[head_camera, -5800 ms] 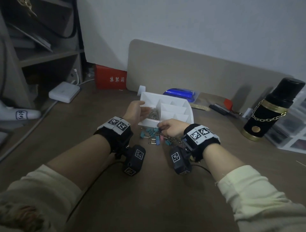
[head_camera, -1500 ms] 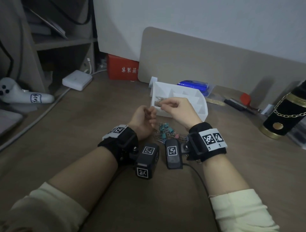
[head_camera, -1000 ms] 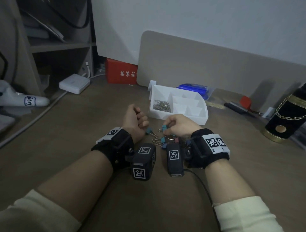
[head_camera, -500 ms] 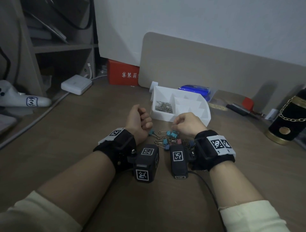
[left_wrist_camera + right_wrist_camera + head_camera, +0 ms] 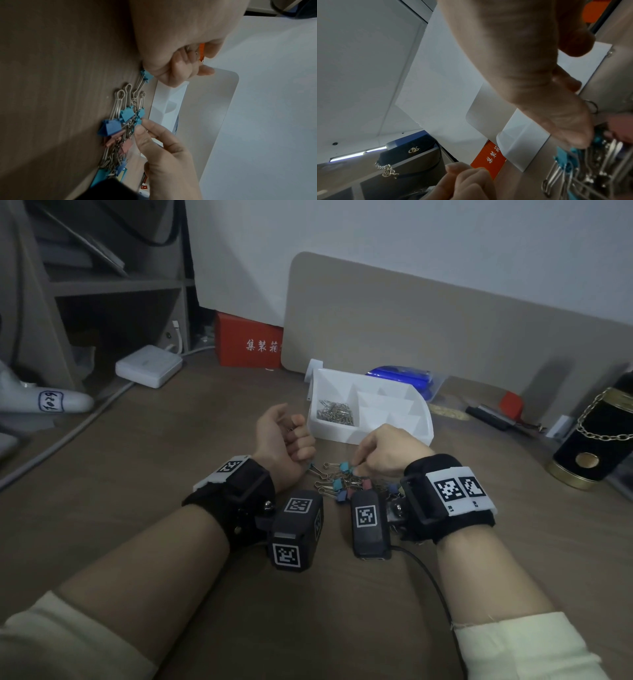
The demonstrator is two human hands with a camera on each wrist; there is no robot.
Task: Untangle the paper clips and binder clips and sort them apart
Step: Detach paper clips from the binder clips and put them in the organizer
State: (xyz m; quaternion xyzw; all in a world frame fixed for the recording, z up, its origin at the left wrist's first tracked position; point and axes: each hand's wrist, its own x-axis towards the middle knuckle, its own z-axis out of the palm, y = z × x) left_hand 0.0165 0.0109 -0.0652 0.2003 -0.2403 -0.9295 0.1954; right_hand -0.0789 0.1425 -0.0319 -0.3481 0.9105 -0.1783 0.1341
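Observation:
A tangle of teal, blue and pink binder clips and paper clips (image 5: 342, 484) lies on the brown table between my wrists, also visible as a clip tangle (image 5: 120, 128) from the left wrist. My right hand (image 5: 356, 465) reaches down into it, thumb and forefinger pinching a teal binder clip (image 5: 139, 119). My left hand (image 5: 284, 436) rests beside it as a fist; a thin bit of metal wire, seemingly a paper clip (image 5: 195, 52), shows inside the curled fingers. A lone teal binder clip (image 5: 313, 467) lies against its heel. The white divided tray (image 5: 370, 436) holds loose paper clips (image 5: 334, 414) in its left compartment.
Behind the tray stand a beige board (image 5: 445, 330), a blue packet (image 5: 400, 378) and a red box (image 5: 246, 344). A black and gold bottle (image 5: 596, 440) stands at the right, with small tools (image 5: 493, 416) near it. At the left are a white adapter (image 5: 149, 366), its cable and shelves.
My right hand has come back from the tray's paper clip compartment down onto the tangle. The left hand has stayed curled on the table beside it.

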